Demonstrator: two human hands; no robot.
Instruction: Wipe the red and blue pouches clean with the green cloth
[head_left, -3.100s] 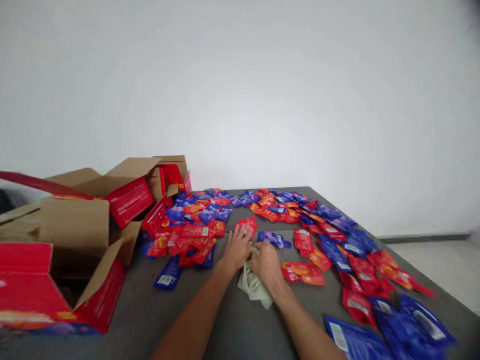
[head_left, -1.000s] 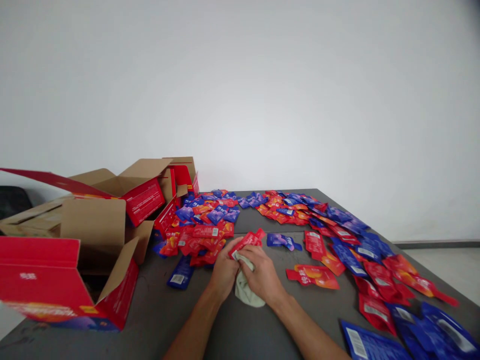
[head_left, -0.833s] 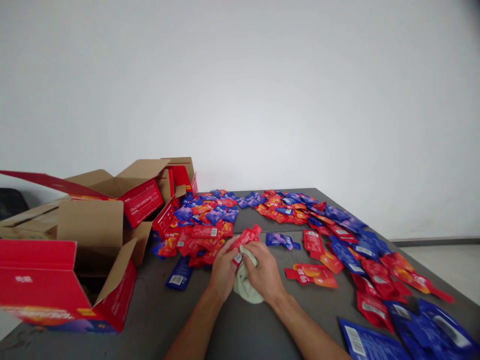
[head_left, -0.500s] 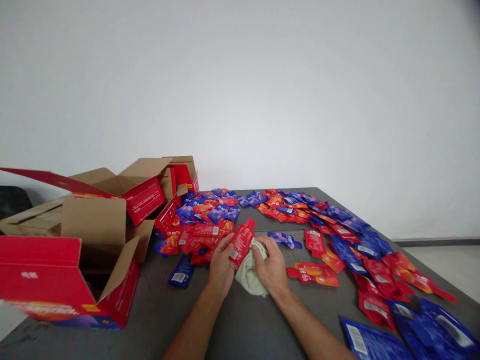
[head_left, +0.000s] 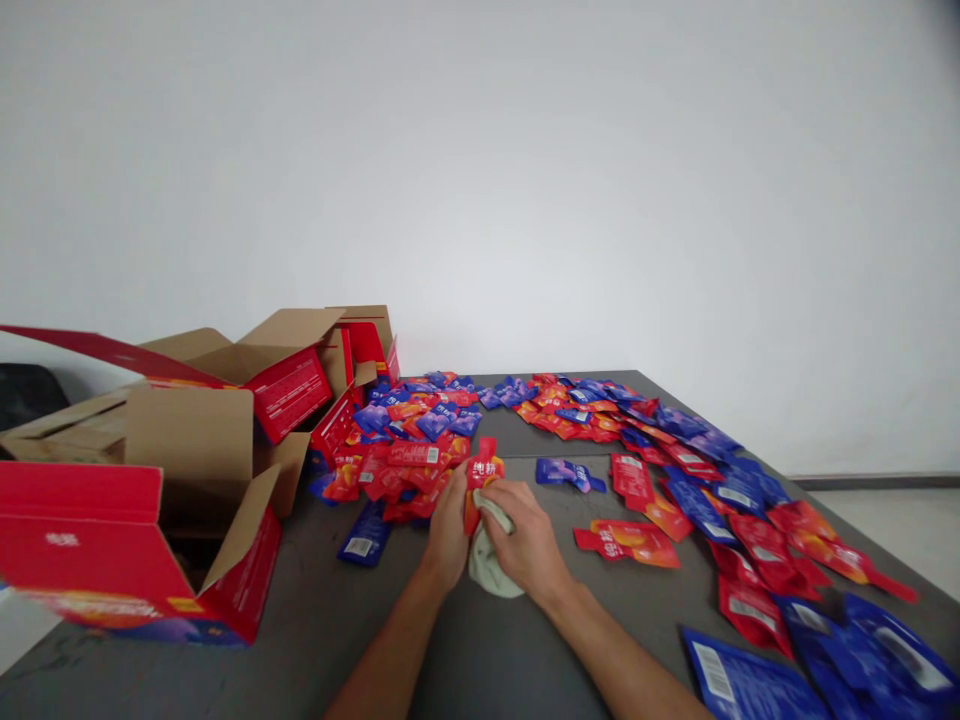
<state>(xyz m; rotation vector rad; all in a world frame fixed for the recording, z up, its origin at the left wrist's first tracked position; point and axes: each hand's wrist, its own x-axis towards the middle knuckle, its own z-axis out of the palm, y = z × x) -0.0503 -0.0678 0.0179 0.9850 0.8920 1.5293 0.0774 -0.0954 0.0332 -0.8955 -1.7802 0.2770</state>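
Near the middle of the table, my left hand [head_left: 448, 535] is closed on a red spouted pouch [head_left: 484, 466], its narrow end pointing away from me and its orange-printed front showing. In my right hand [head_left: 520, 532] is a bunched pale green cloth [head_left: 487, 570], pressed against the pouch's front. My fingers and the cloth cover the lower part of the pouch. Just right of my hands lie a purple-blue pouch [head_left: 564, 473] and a red-orange pouch [head_left: 631, 543]. To the left, a dark blue pouch [head_left: 365, 535] rests beside a heap of red pouches [head_left: 405, 475].
Open red cartons with brown flaps crowd the left side, the nearest carton [head_left: 97, 550] close to me. Mixed red and blue pouches [head_left: 577, 410] cover the far part of the grey table [head_left: 300, 660]. More blue pouches [head_left: 750, 675] spread along the right edge. A white wall stands behind.
The pouch in my left hand has turned from its barcode side to its orange-printed front. My right hand has brought the cloth over onto it, moving slightly left.
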